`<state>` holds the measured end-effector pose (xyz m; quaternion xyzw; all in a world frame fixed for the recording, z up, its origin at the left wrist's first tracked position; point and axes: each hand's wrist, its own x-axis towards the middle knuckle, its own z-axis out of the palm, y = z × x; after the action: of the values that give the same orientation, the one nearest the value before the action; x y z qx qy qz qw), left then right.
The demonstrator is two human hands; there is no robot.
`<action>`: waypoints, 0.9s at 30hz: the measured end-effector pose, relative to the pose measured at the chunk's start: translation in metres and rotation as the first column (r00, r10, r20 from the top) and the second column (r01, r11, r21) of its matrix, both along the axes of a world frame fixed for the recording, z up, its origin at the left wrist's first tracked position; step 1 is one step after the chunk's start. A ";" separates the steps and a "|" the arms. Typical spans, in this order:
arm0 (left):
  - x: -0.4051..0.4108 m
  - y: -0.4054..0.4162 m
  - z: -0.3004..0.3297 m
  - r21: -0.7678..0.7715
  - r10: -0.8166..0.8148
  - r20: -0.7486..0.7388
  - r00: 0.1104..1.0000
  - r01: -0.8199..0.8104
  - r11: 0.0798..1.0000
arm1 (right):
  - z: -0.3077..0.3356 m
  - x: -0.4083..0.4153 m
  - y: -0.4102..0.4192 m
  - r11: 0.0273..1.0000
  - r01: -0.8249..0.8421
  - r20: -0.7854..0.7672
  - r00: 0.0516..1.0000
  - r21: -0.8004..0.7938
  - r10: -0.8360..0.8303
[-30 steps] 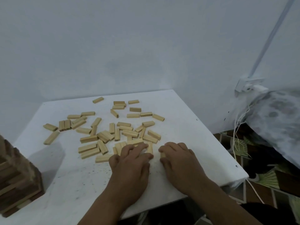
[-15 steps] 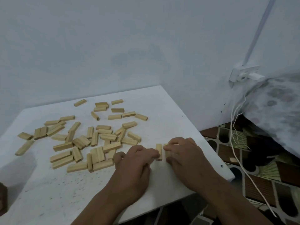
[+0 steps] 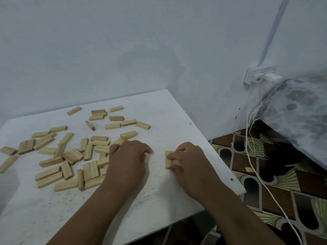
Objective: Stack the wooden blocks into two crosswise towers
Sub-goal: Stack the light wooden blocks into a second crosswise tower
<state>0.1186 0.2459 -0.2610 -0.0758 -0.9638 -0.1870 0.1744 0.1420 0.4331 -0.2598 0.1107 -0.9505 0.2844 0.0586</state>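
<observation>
Left hand point(image 3: 128, 157) drawn back toward pile, right hand point(image 3: 188, 159) holding blocks point(image 3: 168, 160)

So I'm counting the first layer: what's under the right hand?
Under the right hand, pale wooden blocks lie side by side on the white table; two show, any further ones are covered.

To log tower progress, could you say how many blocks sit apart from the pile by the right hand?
2: the left block lies mostly bare, the other block beside it in the right hand grip; more may be hidden.
</observation>
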 end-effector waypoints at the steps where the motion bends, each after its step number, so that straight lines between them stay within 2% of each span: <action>1: 0.000 0.002 0.001 0.021 -0.033 -0.013 0.999 0.034 0.999 | 0.000 -0.001 0.000 1.000 0.015 0.002 1.000 -0.006 -0.015; 5: -0.002 0.005 -0.001 0.113 -0.195 -0.038 0.980 0.198 0.974 | 0.001 -0.005 0.000 0.999 0.041 0.018 0.999 -0.021 -0.041; 6: -0.002 0.004 -0.001 0.114 -0.171 -0.054 0.984 0.176 0.978 | 0.001 -0.005 0.000 0.999 0.042 0.019 0.999 -0.024 -0.041; 9: -0.003 -0.002 0.002 0.022 0.050 -0.054 0.997 -0.048 0.999 | -0.001 -0.008 0.002 0.995 0.044 0.023 0.999 -0.088 -0.042; 11: -0.003 -0.002 0.002 -0.033 0.062 -0.001 0.998 -0.062 0.998 | 0.000 -0.008 0.002 0.996 0.031 0.027 0.999 -0.083 -0.029; 14: 0.002 0.003 0.000 -0.050 -0.026 0.009 1.000 0.027 0.998 | 0.003 -0.011 0.004 0.998 0.025 0.030 0.999 -0.056 -0.024; 18: 0.008 0.016 0.001 0.187 -0.273 -0.058 0.960 0.279 0.942 | 0.001 -0.017 0.001 1.000 0.016 0.100 0.995 -0.003 -0.016; 20: 0.008 0.018 0.001 0.187 -0.307 -0.107 0.946 0.322 0.928 | 0.000 -0.018 0.002 0.997 0.032 0.100 0.995 -0.072 -0.025; 23: 0.007 0.013 -0.005 0.159 -0.190 -0.065 0.980 0.198 0.967 | 0.003 -0.014 0.004 0.982 0.060 0.083 0.995 -0.181 -0.046; 25: 0.008 0.012 -0.008 0.089 -0.181 -0.046 0.982 0.185 0.979 | 0.004 -0.011 0.008 0.957 0.067 0.103 0.994 -0.283 -0.040; 27: 0.012 0.016 -0.006 0.086 -0.176 0.004 0.984 0.175 0.981 | 0.004 -0.011 0.008 0.967 0.036 0.063 0.998 -0.253 -0.021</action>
<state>0.1308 0.2620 -0.2672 -0.1520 -0.9455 -0.2429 0.1549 0.1314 0.4408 -0.2555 0.0801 -0.9091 0.4059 0.0480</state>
